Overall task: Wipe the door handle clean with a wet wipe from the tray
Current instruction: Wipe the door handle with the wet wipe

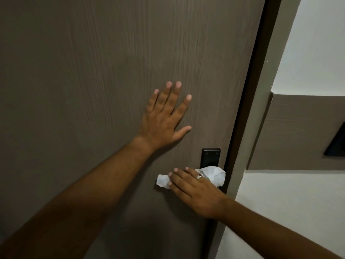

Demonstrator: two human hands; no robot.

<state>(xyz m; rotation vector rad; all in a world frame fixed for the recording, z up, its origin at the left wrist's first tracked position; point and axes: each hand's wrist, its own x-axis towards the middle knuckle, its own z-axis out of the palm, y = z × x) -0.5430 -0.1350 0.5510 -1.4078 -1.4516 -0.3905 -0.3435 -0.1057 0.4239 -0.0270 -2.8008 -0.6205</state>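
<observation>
- Now my left hand [164,116] lies flat against the grey-brown wooden door [93,71], with the palm on the wood.
- Its fingers [169,94] are stretched out and spread apart, and they point upward; the thumb goes out to the right side. This hand holds nothing.
- My left forearm comes from the lower left corner and goes up across the door to this hand.
- My right hand [194,191] is lower on the door, close to its right edge, and it presses a white wet wipe [214,174].
- The fingers of this hand lie together over the wipe and point to the upper left. They are laid flat on it, not closed into a fist.
- The wipe is crumpled. One end comes out at the left past my fingertips, and a bigger bunch shows at the right above my knuckles.
- The door handle is under the wipe and my hand, so I cannot see the handle itself.
- A black lock plate [210,157] sits on the door just above the wipe, and the wipe covers its lower end.
- One finger of my right hand wears a ring [199,176].
- To the right of the door stands the dark door frame [252,109], and past it a white wall [308,43] with a grey-brown panel [298,131].
- At the right border, on this panel, I see a part of a dark switch plate [337,144].
</observation>
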